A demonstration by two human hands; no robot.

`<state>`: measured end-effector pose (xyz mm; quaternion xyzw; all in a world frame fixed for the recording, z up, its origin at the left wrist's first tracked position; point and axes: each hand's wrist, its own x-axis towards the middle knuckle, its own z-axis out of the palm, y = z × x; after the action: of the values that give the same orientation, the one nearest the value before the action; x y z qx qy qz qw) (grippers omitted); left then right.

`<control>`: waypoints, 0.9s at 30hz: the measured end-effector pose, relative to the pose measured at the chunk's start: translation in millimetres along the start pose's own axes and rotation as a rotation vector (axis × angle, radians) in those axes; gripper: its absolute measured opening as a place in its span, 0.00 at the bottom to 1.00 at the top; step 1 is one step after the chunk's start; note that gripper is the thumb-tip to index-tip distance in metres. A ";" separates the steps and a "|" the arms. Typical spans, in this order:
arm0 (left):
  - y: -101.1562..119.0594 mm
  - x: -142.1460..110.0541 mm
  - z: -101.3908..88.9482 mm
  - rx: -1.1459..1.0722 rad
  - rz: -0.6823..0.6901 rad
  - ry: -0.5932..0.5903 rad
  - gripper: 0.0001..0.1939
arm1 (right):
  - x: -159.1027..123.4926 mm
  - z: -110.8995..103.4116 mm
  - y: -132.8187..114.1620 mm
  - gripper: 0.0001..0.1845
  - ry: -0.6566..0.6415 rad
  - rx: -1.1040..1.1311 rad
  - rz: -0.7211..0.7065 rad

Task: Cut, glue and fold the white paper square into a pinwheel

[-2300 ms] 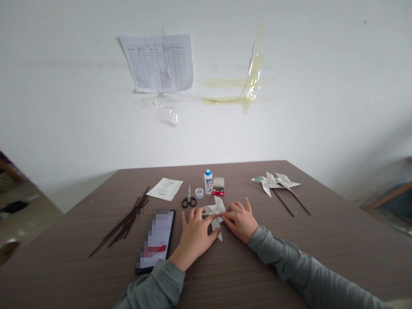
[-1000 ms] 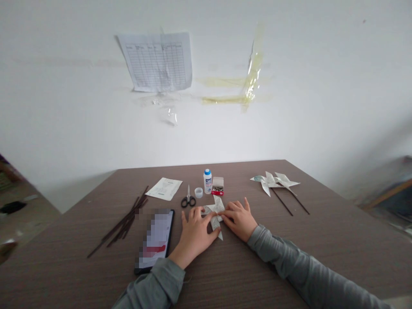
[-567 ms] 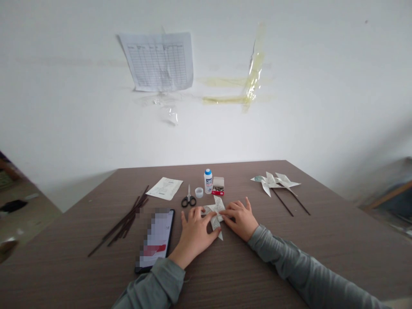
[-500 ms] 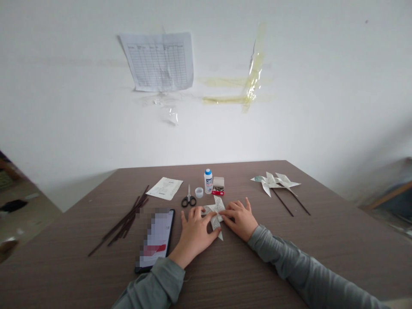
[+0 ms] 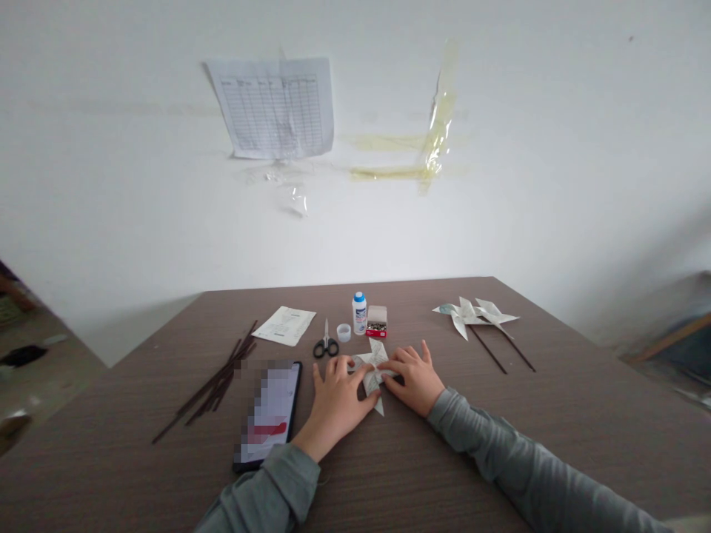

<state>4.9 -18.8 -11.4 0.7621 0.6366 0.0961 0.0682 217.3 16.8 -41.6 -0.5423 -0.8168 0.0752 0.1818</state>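
A paper pinwheel [image 5: 377, 349] with printed text lies on the table in front of me. My left hand [image 5: 338, 394] grips its left and lower blades, index finger near the centre and thumb on the lower blade. From the other side, my right hand [image 5: 418, 380] holds the right part, with its fingertips pressed close to the centre. My fingers hide parts of the blades. Just beyond are black-handled scissors [image 5: 326, 346], a small clear cup [image 5: 344, 332], a white bottle with a blue cap [image 5: 360, 314] and an open red box of small metallic pieces [image 5: 377, 329].
A phone [image 5: 272, 414] lies left of my left hand, beside a bundle of dark sticks [image 5: 222, 377]. Folded paper [image 5: 285, 326] rests behind them. Two pinwheels on sticks [image 5: 469, 312] lie at the right. The wall [image 5: 355, 237] rises behind the table [image 5: 555, 429].
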 end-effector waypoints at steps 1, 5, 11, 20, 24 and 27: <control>-0.5 0.2 0.7 -0.001 -0.001 -0.003 0.27 | -0.2 -0.5 -0.2 0.20 -0.004 0.008 0.006; -2.2 0.8 2.7 -0.009 0.010 0.009 0.28 | -1.0 -1.0 0.0 0.21 0.005 0.032 0.007; -1.8 1.4 1.0 -0.020 -0.005 0.003 0.28 | -1.2 -1.1 -0.1 0.21 0.002 0.016 0.002; 0.8 0.3 -5.1 -0.019 0.008 -0.018 0.28 | 0.5 -1.5 -2.6 0.24 -0.023 -0.024 0.013; 1.9 1.5 -7.6 -0.023 0.002 -0.030 0.28 | 1.8 -6.0 -5.7 0.23 -0.072 -0.024 0.035; 1.8 1.8 -7.3 -0.024 0.003 -0.025 0.28 | 1.2 -6.6 -4.9 0.22 -0.072 -0.023 0.031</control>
<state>5.2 -17.5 -3.8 0.7633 0.6334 0.0943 0.0854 215.1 15.4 -33.6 -0.5538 -0.8152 0.0880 0.1451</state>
